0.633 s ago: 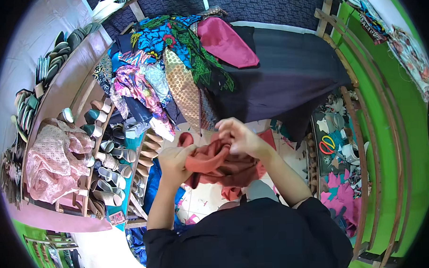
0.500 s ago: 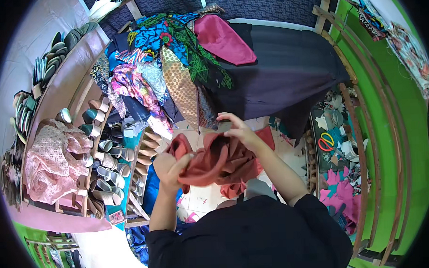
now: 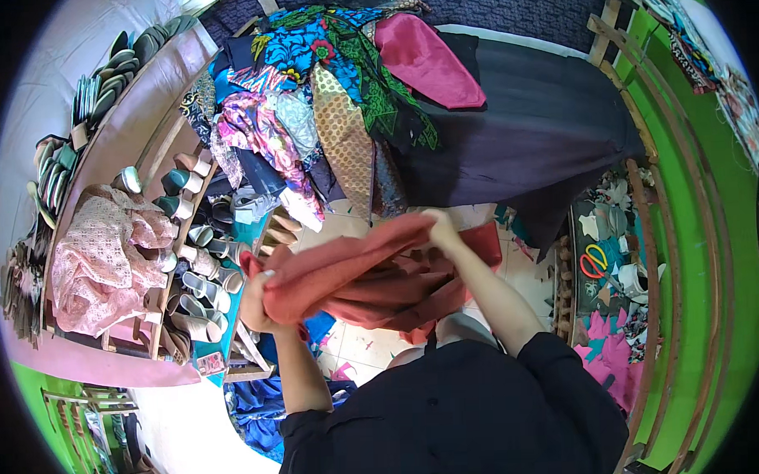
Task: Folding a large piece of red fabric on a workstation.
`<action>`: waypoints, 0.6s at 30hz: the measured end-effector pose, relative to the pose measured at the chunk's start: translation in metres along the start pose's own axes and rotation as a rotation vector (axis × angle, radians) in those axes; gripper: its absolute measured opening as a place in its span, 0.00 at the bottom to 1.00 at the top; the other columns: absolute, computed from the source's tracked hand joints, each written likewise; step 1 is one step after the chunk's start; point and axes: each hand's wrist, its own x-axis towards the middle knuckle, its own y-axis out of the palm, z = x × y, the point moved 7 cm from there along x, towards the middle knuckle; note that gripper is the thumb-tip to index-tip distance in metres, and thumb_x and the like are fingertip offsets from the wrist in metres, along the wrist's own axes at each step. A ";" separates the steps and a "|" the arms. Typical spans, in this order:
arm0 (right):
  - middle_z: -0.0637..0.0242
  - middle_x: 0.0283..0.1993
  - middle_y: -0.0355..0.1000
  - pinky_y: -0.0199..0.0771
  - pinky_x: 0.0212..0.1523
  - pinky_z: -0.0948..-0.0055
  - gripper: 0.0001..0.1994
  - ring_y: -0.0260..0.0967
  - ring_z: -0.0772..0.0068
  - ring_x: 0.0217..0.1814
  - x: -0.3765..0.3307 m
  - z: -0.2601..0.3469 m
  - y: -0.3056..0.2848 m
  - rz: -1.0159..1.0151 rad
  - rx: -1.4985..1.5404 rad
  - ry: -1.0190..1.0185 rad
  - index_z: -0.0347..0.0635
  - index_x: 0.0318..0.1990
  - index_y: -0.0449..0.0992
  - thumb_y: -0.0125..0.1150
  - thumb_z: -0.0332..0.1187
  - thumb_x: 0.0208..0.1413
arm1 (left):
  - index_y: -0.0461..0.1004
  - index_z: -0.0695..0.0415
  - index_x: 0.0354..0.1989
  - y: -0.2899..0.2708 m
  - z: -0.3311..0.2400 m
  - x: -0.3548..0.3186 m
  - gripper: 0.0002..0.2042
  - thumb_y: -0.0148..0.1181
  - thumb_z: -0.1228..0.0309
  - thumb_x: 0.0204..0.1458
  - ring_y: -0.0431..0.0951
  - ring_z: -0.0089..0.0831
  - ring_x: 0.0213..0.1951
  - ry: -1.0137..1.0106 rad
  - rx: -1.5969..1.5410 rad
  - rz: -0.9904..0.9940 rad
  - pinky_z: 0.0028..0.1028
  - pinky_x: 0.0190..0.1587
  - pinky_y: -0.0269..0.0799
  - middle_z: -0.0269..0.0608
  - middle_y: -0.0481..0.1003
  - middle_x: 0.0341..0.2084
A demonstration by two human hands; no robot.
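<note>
A rust-red cloth (image 3: 364, 279) is stretched in the air between my two hands, in front of my body. My left hand (image 3: 259, 301) is closed on its left end, with a fold of the fabric looping over toward the right. At the upper right edge my right hand (image 3: 439, 228) grips the cloth, its fingers slightly blurred. Loose folds hang down in the middle and reach close to my lap. More red fabric shows beyond my right wrist; whether it is the same piece I cannot tell.
Ahead, patterned fabrics (image 3: 307, 72) and a pink cloth (image 3: 428, 64) lie on a dark-covered table (image 3: 525, 106). Shoes (image 3: 199, 285) and pink lace (image 3: 109, 259) fill the left rack. Scissors (image 3: 593, 261) lie among scraps at the right. Blue cloth (image 3: 260, 408) is at lower left.
My right hand, open before, has taken hold of the cloth. My left hand has moved left, so the bunched cloth is now spread wider. The view has shifted slightly.
</note>
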 end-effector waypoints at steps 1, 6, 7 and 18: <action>0.69 0.26 0.69 0.64 0.32 0.74 0.09 0.64 0.77 0.33 0.008 0.015 -0.027 -0.080 -0.046 -0.084 0.35 0.28 0.71 0.42 0.20 0.45 | 0.74 0.63 0.30 0.005 0.002 0.004 0.06 0.55 0.78 0.43 0.74 0.34 0.32 0.001 -0.018 0.001 0.28 0.42 0.69 0.44 0.74 0.28; 0.73 0.25 0.65 0.62 0.31 0.80 0.05 0.60 0.83 0.30 0.013 0.159 -0.106 -0.250 -0.002 -0.354 0.37 0.28 0.67 0.45 0.19 0.43 | 0.73 0.68 0.35 0.020 0.087 -0.001 0.11 0.56 0.79 0.40 0.72 0.25 0.34 -0.483 -0.102 0.053 0.22 0.41 0.66 0.41 0.75 0.30; 0.74 0.25 0.63 0.62 0.29 0.81 0.04 0.59 0.84 0.30 0.000 0.199 -0.118 -0.257 -0.082 -0.443 0.37 0.27 0.66 0.48 0.19 0.42 | 0.73 0.68 0.35 0.029 0.106 -0.004 0.11 0.56 0.81 0.40 0.72 0.24 0.33 -0.554 -0.164 0.072 0.23 0.41 0.66 0.39 0.75 0.30; 0.68 0.28 0.66 0.57 0.36 0.68 0.10 0.65 0.64 0.33 -0.088 0.211 -0.198 -0.975 -1.315 -0.659 0.48 0.31 0.68 0.53 0.27 0.36 | 0.73 0.65 0.34 0.070 0.131 0.070 0.07 0.53 0.76 0.46 0.71 0.20 0.28 -0.462 -0.414 -0.076 0.20 0.34 0.68 0.35 0.74 0.27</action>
